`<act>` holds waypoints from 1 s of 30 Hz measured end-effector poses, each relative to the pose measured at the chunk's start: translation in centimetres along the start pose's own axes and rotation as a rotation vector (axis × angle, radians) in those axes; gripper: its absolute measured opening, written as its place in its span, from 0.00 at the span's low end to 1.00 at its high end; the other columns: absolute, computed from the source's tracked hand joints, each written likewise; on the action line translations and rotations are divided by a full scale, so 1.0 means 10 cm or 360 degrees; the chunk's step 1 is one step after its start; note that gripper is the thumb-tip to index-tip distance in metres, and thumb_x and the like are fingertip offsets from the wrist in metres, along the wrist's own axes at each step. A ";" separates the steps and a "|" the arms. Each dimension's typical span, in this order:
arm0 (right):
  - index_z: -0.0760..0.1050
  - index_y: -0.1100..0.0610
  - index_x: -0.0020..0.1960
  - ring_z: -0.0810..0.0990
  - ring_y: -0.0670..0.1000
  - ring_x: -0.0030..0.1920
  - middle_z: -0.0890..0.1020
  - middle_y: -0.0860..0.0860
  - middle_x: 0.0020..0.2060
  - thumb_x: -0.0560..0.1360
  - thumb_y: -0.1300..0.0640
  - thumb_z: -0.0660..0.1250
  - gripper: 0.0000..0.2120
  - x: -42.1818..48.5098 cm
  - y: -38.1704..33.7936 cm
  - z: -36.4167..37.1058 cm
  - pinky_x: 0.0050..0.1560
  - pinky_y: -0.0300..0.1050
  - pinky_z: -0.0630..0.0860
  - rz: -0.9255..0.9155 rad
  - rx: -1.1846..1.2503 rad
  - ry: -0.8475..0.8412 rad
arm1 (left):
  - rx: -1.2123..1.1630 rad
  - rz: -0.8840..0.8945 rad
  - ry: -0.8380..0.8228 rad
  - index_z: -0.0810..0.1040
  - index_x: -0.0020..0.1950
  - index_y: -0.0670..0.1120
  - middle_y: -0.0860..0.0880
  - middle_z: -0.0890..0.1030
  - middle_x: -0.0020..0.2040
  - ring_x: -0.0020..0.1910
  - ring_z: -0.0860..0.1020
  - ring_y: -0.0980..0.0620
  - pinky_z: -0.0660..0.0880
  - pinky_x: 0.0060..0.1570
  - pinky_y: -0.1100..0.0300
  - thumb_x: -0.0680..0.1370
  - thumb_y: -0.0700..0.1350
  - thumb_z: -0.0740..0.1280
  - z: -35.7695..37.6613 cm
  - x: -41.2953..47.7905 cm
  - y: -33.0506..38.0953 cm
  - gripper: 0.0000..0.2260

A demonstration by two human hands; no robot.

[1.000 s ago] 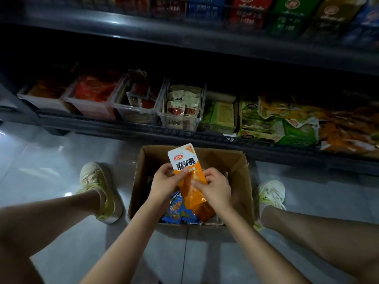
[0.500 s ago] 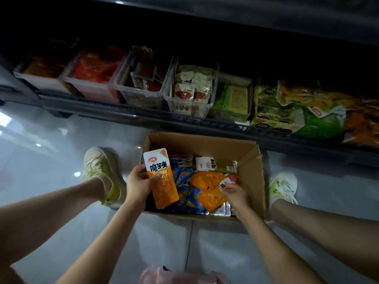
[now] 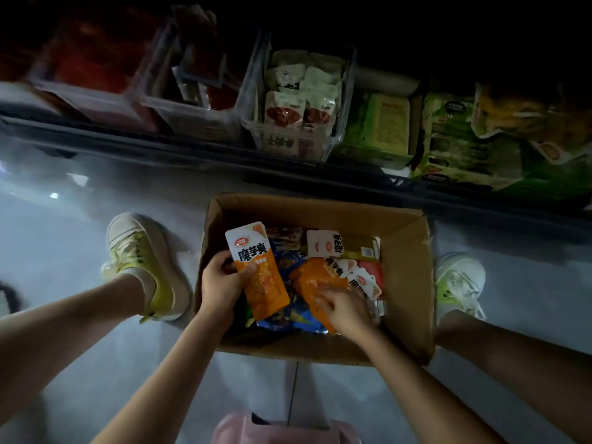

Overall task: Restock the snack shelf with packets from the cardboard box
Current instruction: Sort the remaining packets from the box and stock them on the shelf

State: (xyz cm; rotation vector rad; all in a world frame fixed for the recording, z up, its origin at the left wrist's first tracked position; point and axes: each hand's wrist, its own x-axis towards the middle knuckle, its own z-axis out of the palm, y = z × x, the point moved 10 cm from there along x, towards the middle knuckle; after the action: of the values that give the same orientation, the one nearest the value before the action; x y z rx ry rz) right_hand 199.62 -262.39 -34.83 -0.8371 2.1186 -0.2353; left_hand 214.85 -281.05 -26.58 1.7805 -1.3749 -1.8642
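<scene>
Cardboard box point(image 3: 407, 283), top open, shown on the floor point(image 3: 80, 235) at centre frame between a left shoe point(image 3: 144, 261) and a right shoe point(image 3: 461, 283); a narrow strip of floor is left between its far rim and the front edge of the snack shelf point(image 3: 192, 152) across the upper frame. Bare cardboard is seen between the packets inside and the right wall. An upright orange packet point(image 3: 262, 274) is held over the left part of the box by the left hand point(image 3: 221, 283), thumb across its face and fingers curled behind it. A second orange packet point(image 3: 312, 277), lying tilted on blue packets point(image 3: 288, 261) in the box, is touched by the right hand point(image 3: 346, 309); its fingers point(image 3: 323, 294) are bent over the packet's lower end, but blur prevents telling whether it is pinched. Both forearms are extended from the lower frame, converging on the box. A clear bin point(image 3: 253, 123) of pale packets is visible on the shelf, behind the box.
</scene>
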 end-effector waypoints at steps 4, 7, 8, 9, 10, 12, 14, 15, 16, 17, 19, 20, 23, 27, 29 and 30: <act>0.73 0.51 0.64 0.79 0.45 0.43 0.80 0.48 0.54 0.77 0.45 0.63 0.18 0.02 0.29 -0.42 0.33 0.35 0.68 0.0379 0.0384 0.0478 | 0.0005 0.0003 0.0008 0.74 0.54 0.48 0.49 0.81 0.48 0.49 0.80 0.47 0.77 0.45 0.53 0.74 0.37 0.71 -0.01 0.02 -0.02 0.12; 0.70 0.55 0.65 0.79 0.56 0.56 0.78 0.54 0.59 0.70 0.37 0.69 0.31 0.13 0.44 -0.41 0.43 0.42 0.75 0.0694 0.0503 0.0520 | -0.0013 -0.0030 0.0011 0.74 0.54 0.48 0.47 0.81 0.49 0.50 0.80 0.46 0.78 0.49 0.48 0.74 0.37 0.71 0.00 0.03 -0.05 0.13; 0.68 0.56 0.67 0.76 0.58 0.60 0.77 0.56 0.62 0.68 0.36 0.70 0.35 0.17 0.45 -0.37 0.52 0.48 0.75 0.0759 0.0446 0.0495 | -0.0021 -0.0040 0.0009 0.74 0.55 0.48 0.47 0.81 0.50 0.50 0.80 0.45 0.78 0.50 0.46 0.74 0.37 0.71 0.01 0.03 -0.06 0.13; 0.66 0.56 0.68 0.74 0.60 0.63 0.75 0.57 0.64 0.67 0.37 0.72 0.38 0.21 0.44 -0.34 0.59 0.53 0.73 0.0806 0.0413 0.0484 | -0.0026 -0.0046 0.0008 0.74 0.55 0.48 0.47 0.81 0.50 0.50 0.80 0.45 0.78 0.51 0.45 0.74 0.37 0.71 0.02 0.02 -0.05 0.13; 0.64 0.56 0.70 0.73 0.60 0.65 0.74 0.57 0.65 0.66 0.39 0.74 0.39 0.23 0.42 -0.32 0.62 0.54 0.71 0.0840 0.0435 0.0477 | -0.0027 -0.0043 0.0006 0.74 0.55 0.48 0.47 0.81 0.50 0.50 0.80 0.46 0.78 0.51 0.45 0.74 0.37 0.71 0.03 0.02 -0.05 0.14; 0.61 0.57 0.71 0.73 0.60 0.64 0.74 0.57 0.65 0.67 0.47 0.76 0.39 0.24 0.36 -0.30 0.57 0.52 0.72 0.0860 0.0568 0.0484 | -0.0012 -0.0015 -0.0011 0.74 0.54 0.49 0.48 0.81 0.50 0.50 0.80 0.47 0.78 0.50 0.47 0.74 0.37 0.72 0.05 0.00 -0.01 0.13; 0.59 0.56 0.72 0.74 0.60 0.63 0.75 0.57 0.65 0.68 0.55 0.77 0.39 0.21 0.36 -0.31 0.55 0.51 0.74 0.0876 0.0730 0.0562 | -0.0003 0.0009 -0.0027 0.74 0.54 0.48 0.48 0.81 0.49 0.49 0.80 0.47 0.78 0.48 0.49 0.74 0.37 0.71 0.07 -0.02 0.02 0.13; 0.60 0.56 0.72 0.75 0.60 0.63 0.76 0.56 0.64 0.67 0.58 0.77 0.39 0.17 0.40 -0.31 0.54 0.52 0.74 0.0902 0.0857 0.0628 | 0.0003 0.0014 -0.0034 0.74 0.54 0.47 0.48 0.81 0.49 0.49 0.80 0.47 0.78 0.47 0.50 0.74 0.37 0.71 0.07 -0.03 0.03 0.12; 0.63 0.55 0.69 0.76 0.60 0.61 0.77 0.56 0.62 0.67 0.61 0.77 0.36 0.12 0.45 -0.30 0.54 0.52 0.75 0.0927 0.1032 0.0685 | 0.0007 0.0021 -0.0045 0.75 0.54 0.47 0.47 0.81 0.50 0.49 0.80 0.47 0.78 0.47 0.50 0.74 0.37 0.71 0.08 -0.05 0.05 0.12; 0.67 0.55 0.65 0.78 0.59 0.60 0.79 0.55 0.59 0.66 0.63 0.77 0.31 0.09 0.49 -0.29 0.55 0.52 0.76 0.0918 0.1213 0.0724 | 0.0010 0.0029 -0.0056 0.75 0.54 0.46 0.47 0.81 0.50 0.50 0.80 0.47 0.78 0.47 0.50 0.74 0.37 0.71 0.09 -0.08 0.07 0.12; 0.75 0.51 0.48 0.80 0.57 0.55 0.82 0.53 0.51 0.66 0.65 0.76 0.17 0.03 0.51 -0.31 0.55 0.55 0.78 0.0823 0.1416 0.0674 | 0.0008 0.0052 -0.0078 0.75 0.54 0.46 0.47 0.81 0.50 0.50 0.80 0.46 0.78 0.45 0.52 0.74 0.36 0.71 0.09 -0.13 0.10 0.12; 0.76 0.50 0.42 0.81 0.57 0.52 0.83 0.54 0.48 0.67 0.66 0.75 0.14 -0.03 0.49 -0.35 0.54 0.57 0.78 0.0777 0.1464 0.0623 | 0.0001 0.0061 -0.0084 0.75 0.55 0.46 0.47 0.81 0.50 0.50 0.80 0.46 0.77 0.44 0.53 0.74 0.36 0.71 0.09 -0.17 0.12 0.12; 0.76 0.53 0.38 0.82 0.57 0.47 0.83 0.58 0.46 0.70 0.66 0.73 0.10 -0.34 0.44 -0.64 0.52 0.59 0.79 0.0736 0.1613 0.0603 | -0.0038 0.0103 -0.0123 0.76 0.54 0.45 0.45 0.81 0.51 0.50 0.80 0.45 0.77 0.43 0.53 0.73 0.35 0.72 0.09 -0.34 0.24 0.13; 0.77 0.58 0.53 0.82 0.53 0.43 0.83 0.53 0.44 0.73 0.67 0.69 0.10 -0.81 0.15 -1.30 0.41 0.48 0.80 0.0461 0.1859 0.0596 | -0.0058 0.0211 -0.0207 0.76 0.51 0.46 0.44 0.82 0.50 0.48 0.81 0.46 0.78 0.42 0.54 0.73 0.35 0.72 0.12 -0.67 0.53 0.11; 0.76 0.57 0.54 0.81 0.51 0.42 0.83 0.52 0.44 0.73 0.69 0.67 0.12 -1.09 -0.10 -1.70 0.34 0.42 0.78 0.0247 0.1954 0.0593 | -0.0051 0.0270 -0.0306 0.76 0.51 0.46 0.44 0.82 0.50 0.47 0.82 0.47 0.78 0.41 0.55 0.72 0.36 0.73 0.20 -0.86 0.74 0.11; 0.76 0.55 0.54 0.81 0.50 0.42 0.83 0.52 0.45 0.73 0.70 0.66 0.14 -1.23 -0.23 -1.87 0.34 0.41 0.77 0.0154 0.1989 0.0577 | -0.0047 0.0296 -0.0358 0.76 0.52 0.44 0.43 0.83 0.50 0.46 0.82 0.47 0.78 0.41 0.55 0.72 0.36 0.73 0.24 -0.95 0.84 0.12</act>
State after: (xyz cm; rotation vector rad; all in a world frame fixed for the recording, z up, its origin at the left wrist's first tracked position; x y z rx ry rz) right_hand 191.87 -258.48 -14.06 0.0745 1.7837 -1.5341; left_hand 211.46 -277.79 -14.58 1.4088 -1.5217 -2.0176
